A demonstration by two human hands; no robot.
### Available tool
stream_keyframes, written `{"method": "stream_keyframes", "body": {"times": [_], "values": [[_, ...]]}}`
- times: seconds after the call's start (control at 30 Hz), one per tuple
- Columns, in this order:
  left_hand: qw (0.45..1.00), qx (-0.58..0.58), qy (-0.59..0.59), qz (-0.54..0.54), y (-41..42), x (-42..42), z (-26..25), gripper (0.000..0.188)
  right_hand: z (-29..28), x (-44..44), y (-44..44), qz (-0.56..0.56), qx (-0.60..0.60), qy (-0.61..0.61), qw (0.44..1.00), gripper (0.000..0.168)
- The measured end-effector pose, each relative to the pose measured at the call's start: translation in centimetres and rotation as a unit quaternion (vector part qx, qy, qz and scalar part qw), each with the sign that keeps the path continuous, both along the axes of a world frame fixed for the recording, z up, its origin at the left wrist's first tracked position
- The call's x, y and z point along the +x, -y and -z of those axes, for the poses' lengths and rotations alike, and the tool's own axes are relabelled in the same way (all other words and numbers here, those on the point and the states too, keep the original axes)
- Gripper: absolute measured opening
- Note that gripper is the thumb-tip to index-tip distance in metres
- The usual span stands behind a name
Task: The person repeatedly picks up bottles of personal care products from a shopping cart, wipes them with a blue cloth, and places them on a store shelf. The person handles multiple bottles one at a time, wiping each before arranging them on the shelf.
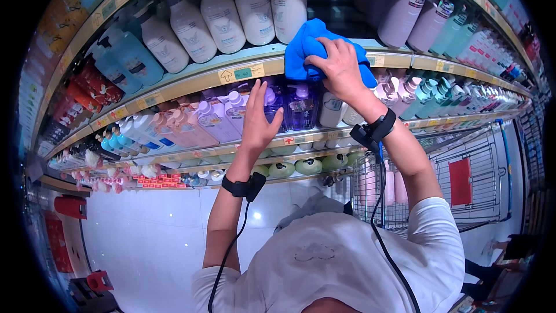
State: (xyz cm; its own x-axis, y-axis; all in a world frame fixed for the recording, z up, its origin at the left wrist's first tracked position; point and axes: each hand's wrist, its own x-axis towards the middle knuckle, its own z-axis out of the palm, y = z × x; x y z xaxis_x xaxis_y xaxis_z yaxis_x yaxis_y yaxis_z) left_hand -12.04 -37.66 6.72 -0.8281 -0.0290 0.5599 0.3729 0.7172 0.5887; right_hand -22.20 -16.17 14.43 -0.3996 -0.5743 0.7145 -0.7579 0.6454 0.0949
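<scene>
My right hand (341,67) grips a bright blue cloth (306,45), bunched over the front edge of a shop shelf (273,66). Just left of the cloth stand several white bottles (289,8) with dark collars. To its right, past a dark gap on the shelf, are pink bottles (402,19). My left hand (260,117) is lower, fingers spread and holding nothing, in front of purple pump bottles (302,106) on the shelf below. Whether it touches one of them I cannot tell. A price tag (241,73) sits on the shelf edge just above its fingertips.
A wire shopping cart (482,187) with pink bottles (389,182) in it stands at my right. Lower shelves hold round green containers (308,165) and small red boxes (158,180). Black cables (378,208) run from my wrist straps. A person's dark-clothed legs (480,274) show at lower right.
</scene>
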Motion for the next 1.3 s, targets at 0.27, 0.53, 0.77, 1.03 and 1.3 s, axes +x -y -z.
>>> {"method": "stream_keyframes", "body": {"times": [0.27, 0.53, 0.77, 1.03, 1.3], "values": [[0.998, 0.013, -0.012, 0.055, -1.5, 1.1, -0.8, 0.055, 0.1, 0.3, -8.7, 0.109, -0.048, 0.019, 0.993, 0.044], [0.984, 0.061, 0.023, 0.165, -4.6, 4.0, -0.4, 0.07, -0.6, 5.7, -8.8, -0.141, -0.286, 0.381, 0.868, 0.03], [0.907, 0.28, 0.103, 0.297, -9.0, 7.2, 2.8, 0.107, 3.7, 13.5, -6.8, -0.224, -0.116, 0.51, 0.822, 0.054], [0.808, 0.439, 0.231, 0.318, -13.7, 11.9, 6.6, 0.067, 8.5, 16.6, -12.7, -0.225, -0.201, 0.53, 0.793, 0.098], [0.806, 0.36, 0.26, 0.391, -30.8, 11.6, 8.8, 0.038, 11.0, 19.3, -28.0, -0.114, -0.44, 0.632, 0.628, 0.105]]}}
